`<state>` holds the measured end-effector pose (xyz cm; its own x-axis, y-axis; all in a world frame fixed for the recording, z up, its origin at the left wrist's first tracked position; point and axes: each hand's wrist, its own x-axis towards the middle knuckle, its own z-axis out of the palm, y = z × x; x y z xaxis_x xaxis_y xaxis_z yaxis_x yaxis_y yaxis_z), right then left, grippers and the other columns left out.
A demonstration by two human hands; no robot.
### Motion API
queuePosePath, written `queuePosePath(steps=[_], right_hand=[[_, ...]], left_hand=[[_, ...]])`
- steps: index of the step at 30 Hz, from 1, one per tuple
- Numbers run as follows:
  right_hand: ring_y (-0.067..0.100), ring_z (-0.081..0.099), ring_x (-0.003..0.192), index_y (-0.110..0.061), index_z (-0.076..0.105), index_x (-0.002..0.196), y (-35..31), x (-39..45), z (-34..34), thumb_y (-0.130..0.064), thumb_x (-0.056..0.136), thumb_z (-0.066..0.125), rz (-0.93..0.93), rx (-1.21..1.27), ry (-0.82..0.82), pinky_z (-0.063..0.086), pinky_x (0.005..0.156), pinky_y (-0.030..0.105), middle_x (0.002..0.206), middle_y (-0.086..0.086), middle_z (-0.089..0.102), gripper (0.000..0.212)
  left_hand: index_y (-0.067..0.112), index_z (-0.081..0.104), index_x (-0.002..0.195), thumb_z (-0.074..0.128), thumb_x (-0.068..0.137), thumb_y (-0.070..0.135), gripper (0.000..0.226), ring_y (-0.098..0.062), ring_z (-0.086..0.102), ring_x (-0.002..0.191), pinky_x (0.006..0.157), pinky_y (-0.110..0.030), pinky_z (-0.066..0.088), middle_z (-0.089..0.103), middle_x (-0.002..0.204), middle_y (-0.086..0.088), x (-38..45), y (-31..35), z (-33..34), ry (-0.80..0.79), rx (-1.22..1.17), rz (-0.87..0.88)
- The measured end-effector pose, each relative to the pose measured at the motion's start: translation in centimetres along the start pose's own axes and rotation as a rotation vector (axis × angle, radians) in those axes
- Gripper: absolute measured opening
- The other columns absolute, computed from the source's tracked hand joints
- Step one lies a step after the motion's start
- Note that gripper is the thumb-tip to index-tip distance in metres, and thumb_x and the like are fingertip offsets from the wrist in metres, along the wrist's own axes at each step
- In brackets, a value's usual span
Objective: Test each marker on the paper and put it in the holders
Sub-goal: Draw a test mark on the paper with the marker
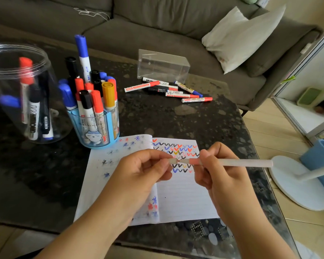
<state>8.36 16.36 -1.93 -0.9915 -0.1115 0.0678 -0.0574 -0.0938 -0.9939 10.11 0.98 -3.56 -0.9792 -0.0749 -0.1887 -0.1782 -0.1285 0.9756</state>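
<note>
I see both hands raised over the paper [183, 200]: right grip [216, 171] clamped on the marker [232, 162], left grip [148, 169] pinching its cap [172, 161] at the tip

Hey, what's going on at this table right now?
A person is working through a batch of markers. The right hand holds a pale marker with a red tip, and the left hand pinches its cap just off the tip, above the notebook covered in coloured test ticks. The blue holder and the clear jar already hold markers, and loose markers lie by a clear box.
</note>
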Motion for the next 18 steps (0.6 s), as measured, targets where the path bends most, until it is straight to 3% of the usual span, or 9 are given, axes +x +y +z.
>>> queuePosePath(steps=[4,7,15,18], right_hand=[[0.01,0.039,0.045,-0.021,0.051,0.055,0.0,0.3,1.0,-0.02,0.082,0.057,-0.005,-0.05,-0.029,0.033,0.047,0.019,0.046,-0.003,0.045,0.027],[0.01,0.037,0.045,-0.023,0.056,0.056,0.0,0.4,1.5,-0.023,0.079,0.06,-0.022,-0.128,-0.032,0.033,0.047,0.019,0.045,-0.005,0.044,0.024],[0.01,0.033,0.044,-0.022,0.053,0.056,0.2,0.9,3.9,-0.022,0.08,0.064,0.029,0.045,-0.098,0.031,0.045,0.02,0.046,-0.002,0.038,0.026],[0.012,0.034,0.046,-0.023,0.054,0.056,0.0,1.1,5.0,-0.025,0.081,0.068,0.057,0.052,-0.129,0.031,0.047,0.022,0.047,0.0,0.041,0.029]], left_hand=[[0.026,0.072,0.084,0.063,0.084,0.02,0.011,-0.011,0.07,0.077,0.087,-0.04,0.054,0.072,0.077,0.007,-0.2,0.0,-0.4,-0.005,0.028,0.019],[0.024,0.071,0.088,0.062,0.083,0.024,0.01,-0.01,0.069,0.074,0.086,-0.041,0.054,0.071,0.074,0.007,-0.2,0.1,-0.8,-0.007,0.038,0.044],[0.017,0.069,0.08,0.059,0.087,0.012,0.014,-0.005,0.064,0.061,0.062,-0.016,0.05,0.068,0.062,0.005,-0.4,1.0,-2.4,0.034,0.032,0.241],[0.015,0.068,0.078,0.058,0.087,0.006,0.017,-0.004,0.061,0.057,0.058,-0.014,0.049,0.066,0.058,0.004,-0.5,1.3,-2.9,0.05,-0.003,0.248]])
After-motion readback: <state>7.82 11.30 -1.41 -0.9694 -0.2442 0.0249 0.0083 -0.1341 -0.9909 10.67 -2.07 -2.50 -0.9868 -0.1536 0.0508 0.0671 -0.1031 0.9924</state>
